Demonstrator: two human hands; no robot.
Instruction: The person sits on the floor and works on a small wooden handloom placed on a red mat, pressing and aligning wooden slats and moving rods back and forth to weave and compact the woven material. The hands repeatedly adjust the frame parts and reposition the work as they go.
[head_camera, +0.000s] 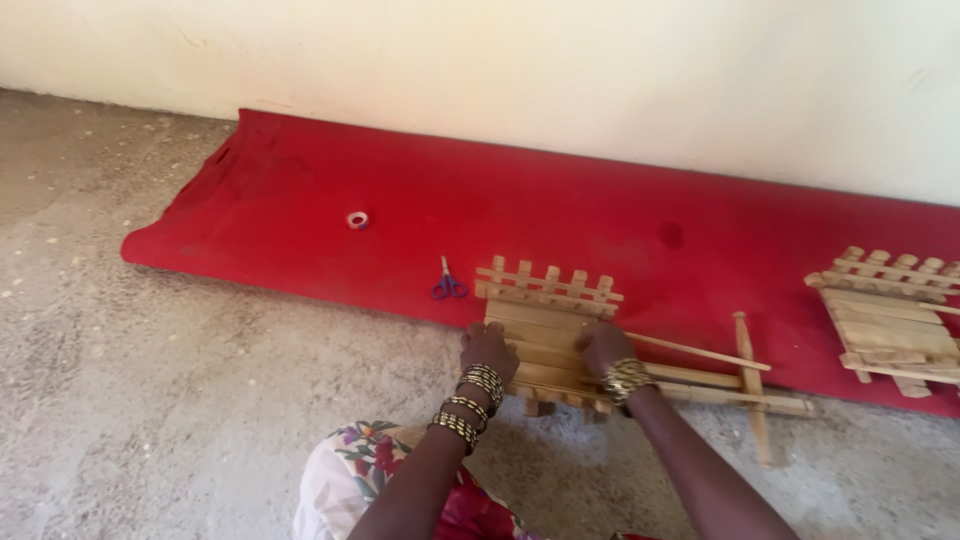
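A small wooden slatted piece, like a miniature bench or cart with a picket-style back rail, lies at the front edge of a red mat. My left hand rests on its left side and my right hand presses on its right side; both hands are closed on the slats. Beaded bracelets circle both wrists. Long wooden poles with a cross stick extend from the piece to the right.
Blue-handled scissors and a small tape roll lie on the red mat. A second similar wooden piece sits at the right edge. Bare concrete floor spreads left; a pale wall stands behind.
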